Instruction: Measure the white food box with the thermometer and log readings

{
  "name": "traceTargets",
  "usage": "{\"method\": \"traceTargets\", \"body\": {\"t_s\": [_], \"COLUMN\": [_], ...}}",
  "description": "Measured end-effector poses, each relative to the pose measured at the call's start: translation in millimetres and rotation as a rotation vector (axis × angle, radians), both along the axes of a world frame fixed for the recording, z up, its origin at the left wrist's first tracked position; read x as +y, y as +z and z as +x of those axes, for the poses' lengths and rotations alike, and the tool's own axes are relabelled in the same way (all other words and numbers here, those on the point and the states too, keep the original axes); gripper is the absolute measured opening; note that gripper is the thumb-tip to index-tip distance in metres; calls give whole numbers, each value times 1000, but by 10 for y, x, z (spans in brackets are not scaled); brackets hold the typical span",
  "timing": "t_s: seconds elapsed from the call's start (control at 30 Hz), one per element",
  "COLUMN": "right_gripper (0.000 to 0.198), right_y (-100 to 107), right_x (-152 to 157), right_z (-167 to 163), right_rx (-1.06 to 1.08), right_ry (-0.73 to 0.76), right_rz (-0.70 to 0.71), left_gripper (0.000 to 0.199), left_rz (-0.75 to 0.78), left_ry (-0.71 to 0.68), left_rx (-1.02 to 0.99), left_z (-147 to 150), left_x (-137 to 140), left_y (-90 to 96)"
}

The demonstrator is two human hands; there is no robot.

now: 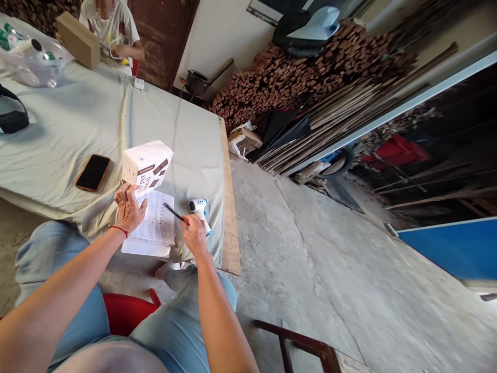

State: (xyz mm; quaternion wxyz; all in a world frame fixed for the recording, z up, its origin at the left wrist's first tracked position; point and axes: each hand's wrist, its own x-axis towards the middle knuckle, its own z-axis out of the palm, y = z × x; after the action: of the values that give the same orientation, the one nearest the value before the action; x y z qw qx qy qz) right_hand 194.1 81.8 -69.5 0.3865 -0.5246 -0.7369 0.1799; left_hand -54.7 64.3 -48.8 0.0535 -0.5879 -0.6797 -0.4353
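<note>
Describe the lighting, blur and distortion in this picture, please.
Head view throughout: the storage area at right lies in deep shadow; the floor lightens toward the lower right; writing in the notebook is illegible; the forearms look stretched.

Phone [93,172] on table [230,223], left of box [146,154]

Paper [159,220] with writing too small to read, blue panel [454,247] cut off

Box [146,161] white with brown blocks; pen [173,210] black; phone [93,172] black, orange edge; thermometer [200,208] white and blue; chair [126,312] red.
</note>
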Motion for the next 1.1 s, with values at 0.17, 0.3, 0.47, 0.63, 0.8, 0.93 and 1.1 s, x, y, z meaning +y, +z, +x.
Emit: {"method": "traceTargets", "body": {"t_s": [0.17, 0.3, 0.47, 0.63, 0.8, 0.93, 1.1], "right_gripper": [23, 22, 15, 13, 14, 13, 10], "right_y": [27, 27, 21, -26, -44, -13, -8], "right_x": [174, 341, 580, 696, 671, 664, 612], "right_z": [-13, -236, -537, -693, -623, -537, -558], "right_rx": [319, 494, 567, 558, 504, 444, 383], "right_ry": [-174, -179, -158, -145, -133, -87, -78], "right_rz": [-1, -63, -159, -214, -230, -236, -202], "left_gripper": [39, 60, 60, 60, 59, 60, 62], "left_rz": [-231, -347, -430, -447, -428, -434, -428], "left_ry": [-410, -557, -644, -601, -556, -550, -562], "left_rx": [302, 395, 471, 500, 515, 542, 520], "left_z": [254, 338, 270, 286, 320, 324, 331], "left_x": [92, 238, 245, 196, 180, 184, 179], "left_y": [35, 14, 0, 38, 48, 53, 65]}}
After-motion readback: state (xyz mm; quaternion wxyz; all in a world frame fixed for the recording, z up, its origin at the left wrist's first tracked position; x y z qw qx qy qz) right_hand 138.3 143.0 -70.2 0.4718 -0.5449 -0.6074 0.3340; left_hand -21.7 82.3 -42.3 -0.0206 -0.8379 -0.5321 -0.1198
